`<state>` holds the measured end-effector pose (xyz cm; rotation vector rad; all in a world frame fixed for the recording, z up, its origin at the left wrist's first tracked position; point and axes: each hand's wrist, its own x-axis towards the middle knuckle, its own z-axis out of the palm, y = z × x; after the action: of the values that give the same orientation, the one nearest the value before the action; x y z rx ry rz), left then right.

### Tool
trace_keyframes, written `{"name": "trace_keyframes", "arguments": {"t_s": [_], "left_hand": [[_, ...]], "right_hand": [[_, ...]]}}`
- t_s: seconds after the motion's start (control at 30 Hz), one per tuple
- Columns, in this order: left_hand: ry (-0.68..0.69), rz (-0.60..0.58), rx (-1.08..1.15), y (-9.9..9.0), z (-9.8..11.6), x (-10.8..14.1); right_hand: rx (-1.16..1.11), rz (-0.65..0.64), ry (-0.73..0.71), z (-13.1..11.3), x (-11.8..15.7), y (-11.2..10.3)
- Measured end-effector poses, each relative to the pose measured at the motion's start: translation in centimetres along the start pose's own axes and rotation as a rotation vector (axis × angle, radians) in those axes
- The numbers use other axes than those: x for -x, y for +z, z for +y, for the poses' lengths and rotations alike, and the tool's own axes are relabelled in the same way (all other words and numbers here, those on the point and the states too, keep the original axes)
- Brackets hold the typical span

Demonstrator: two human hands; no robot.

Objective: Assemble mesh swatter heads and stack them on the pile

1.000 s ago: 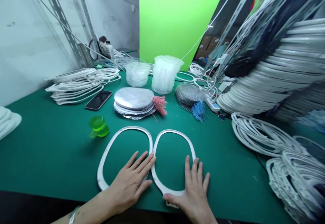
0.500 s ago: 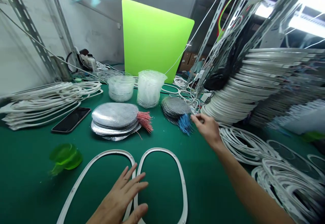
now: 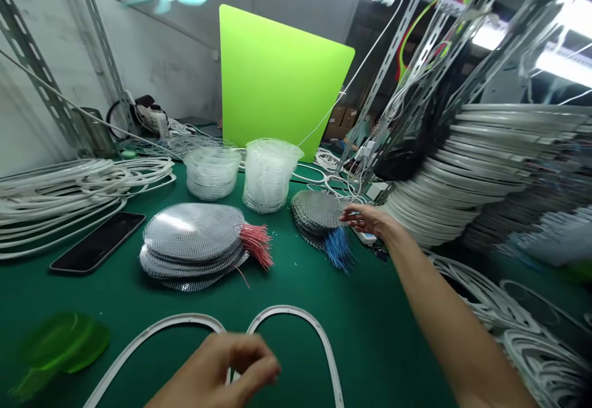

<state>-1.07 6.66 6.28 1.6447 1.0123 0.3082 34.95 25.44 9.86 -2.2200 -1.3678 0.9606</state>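
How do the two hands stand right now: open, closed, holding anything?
Left hand: blurred, half curled over a white ring; cannot tell if closed.
Right hand: open, empty, beside the wire mesh discs.

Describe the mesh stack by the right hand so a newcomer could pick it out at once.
At the back of the green bench stands a bright green board with two clear plastic tubs before it. Front-right of the taller tub lies a small stack of grey mesh discs, by the right hand. Unlike the larger silver stack, its wires are blue, not pink.
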Motion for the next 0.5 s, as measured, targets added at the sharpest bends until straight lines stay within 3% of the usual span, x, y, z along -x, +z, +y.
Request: {"name": "trace_keyframes", "arguments": {"t_s": [0.1, 0.2, 0.27, 0.4, 0.5], "left_hand": [[0.065, 0.01, -0.124, -0.7, 3.6, -6.0], [0.1, 0.206, -0.63, -1.0, 5.6, -12.8], [0.096, 0.27, -0.753, -1.1, 6.3, -16.5], [0.158, 0.384, -0.815, -1.1, 7.4, -21.4], [0.328, 0.442, -0.876, -1.0, 7.6, -24.0]], "right_hand": [[0.064, 0.039, 0.03, 0.9, 0.7, 1.0], [0.166, 0.11, 0.065, 1.9, 1.6, 1.8], [0.213, 0.15, 0.072, 2.4, 2.0, 1.8], [0.195, 0.139, 0.042, 2.9, 1.8, 1.0], [0.101, 0.082, 0.018, 3.2, 1.0, 0.9]]}}
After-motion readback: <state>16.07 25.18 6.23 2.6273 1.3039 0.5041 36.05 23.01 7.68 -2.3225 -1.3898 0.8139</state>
